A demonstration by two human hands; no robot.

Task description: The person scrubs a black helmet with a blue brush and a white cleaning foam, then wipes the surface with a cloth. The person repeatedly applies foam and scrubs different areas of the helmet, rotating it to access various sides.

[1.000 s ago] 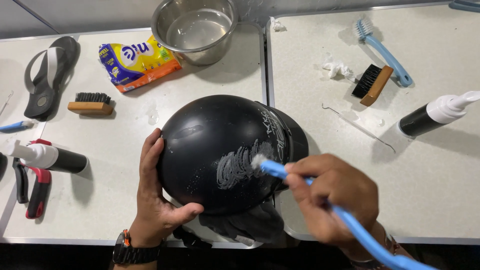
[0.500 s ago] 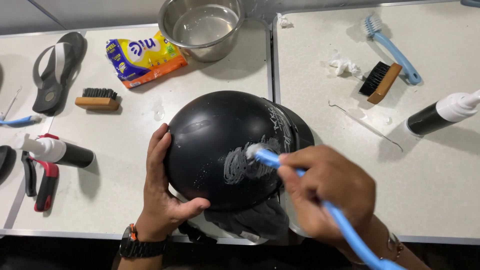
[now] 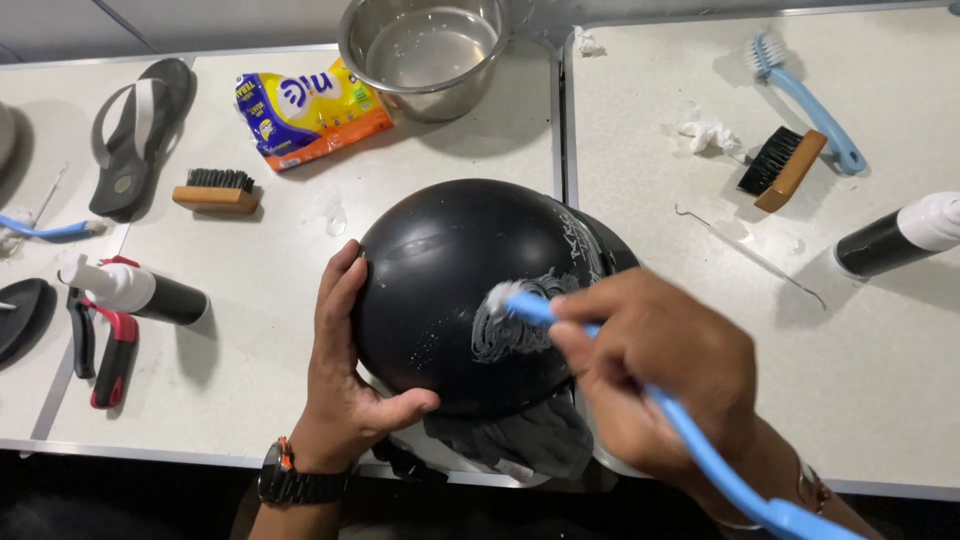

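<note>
A black helmet [image 3: 450,290] sits dome-up at the table's near edge, with a patch of white foam [image 3: 515,330] on its right side. My left hand [image 3: 345,380] presses flat against the helmet's left flank, thumb under its lower rim. My right hand [image 3: 655,370] grips a long blue brush [image 3: 700,450]; the white bristle head [image 3: 498,297] rests on the foamy patch.
A steel pot of water [image 3: 425,50] and a yellow-orange packet [image 3: 305,110] lie behind the helmet. Left: wooden brush [image 3: 215,190], sandal [image 3: 135,130], black bottle [image 3: 140,290], red-handled pliers [image 3: 105,350]. Right: blue brush [image 3: 805,95], wooden brush [image 3: 780,165], metal pick [image 3: 750,255], black bottle [image 3: 895,235].
The blue brush head has shifted slightly across the foamy patch on the helmet, and the foam smear looks a little wider. My left hand has kept its place.
</note>
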